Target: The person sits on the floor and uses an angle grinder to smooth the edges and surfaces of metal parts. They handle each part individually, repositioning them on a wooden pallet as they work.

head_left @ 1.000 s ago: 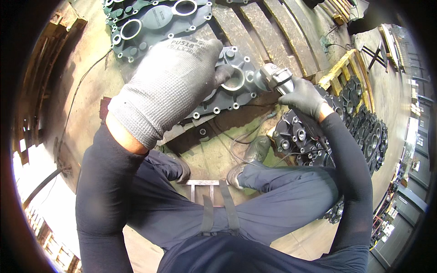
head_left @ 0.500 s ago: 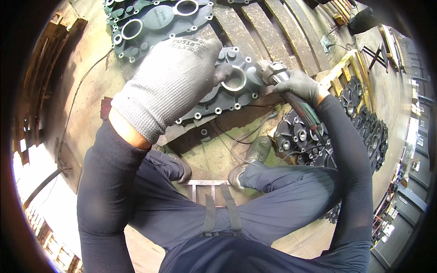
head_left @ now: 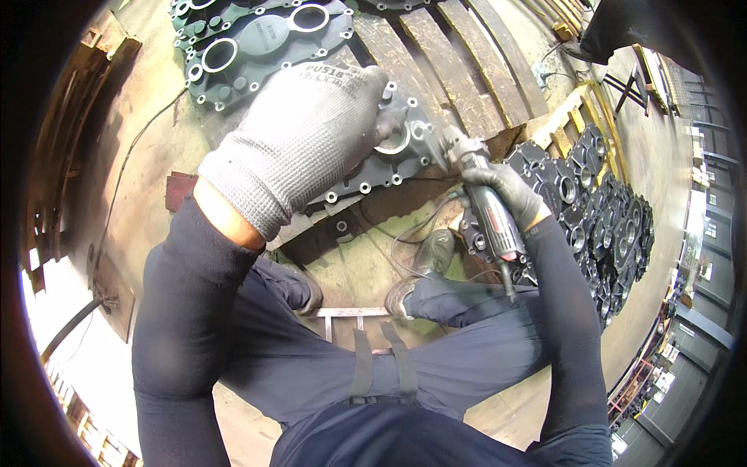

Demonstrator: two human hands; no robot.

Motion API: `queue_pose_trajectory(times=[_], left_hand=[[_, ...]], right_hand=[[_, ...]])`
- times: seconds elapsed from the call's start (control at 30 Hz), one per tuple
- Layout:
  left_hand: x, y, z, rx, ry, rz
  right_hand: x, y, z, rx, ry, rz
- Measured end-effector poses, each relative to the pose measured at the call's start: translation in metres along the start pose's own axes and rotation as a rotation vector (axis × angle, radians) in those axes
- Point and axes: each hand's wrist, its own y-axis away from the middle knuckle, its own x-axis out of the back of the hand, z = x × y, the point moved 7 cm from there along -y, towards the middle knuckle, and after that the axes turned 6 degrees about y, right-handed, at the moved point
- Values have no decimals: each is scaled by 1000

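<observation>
My gloved left hand [head_left: 311, 128] is closed over a dark metal casting cover [head_left: 412, 160], its thumb by the edge of a round bore. The hand hides much of that cover, which has small bolt holes around its edge. In my gloved right hand [head_left: 510, 191] is an angle grinder [head_left: 496, 226], gripped around its body. The grinder's head and disc [head_left: 434, 148] are beside the cover's right end, and whether they touch cannot be made out. A larger cover [head_left: 261, 37] with two big round openings lies just beyond my left hand.
The slatted wooden pallet [head_left: 436, 66] extends beyond the covers. Several stacked black castings [head_left: 580, 187] stand at the right. A cable [head_left: 405, 237] loops over the floor near my shoes. Another person's dark trouser leg [head_left: 630, 31] shows at the upper right.
The grinder has swung so its body shows more fully, and my right hand has shifted slightly left and down. My left hand stays on the cover. The other person's leg shows more.
</observation>
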Motion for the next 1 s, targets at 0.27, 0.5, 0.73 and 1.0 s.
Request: queue_pose_trajectory(times=[0.27,0.5,0.73,1.0], left_hand=[[-4,-7,-5,52,34,-39],[6,-7,-13,58,66,10],[30,-3,-32,54,32,105],[42,9,-40,47,47,196]], right_hand=[[-23,-15,15,4,-205,101],[-67,18,4,-5,-519,33],[-57,18,-53,157,125,128],[-59,-35,-79,-2,289,77]])
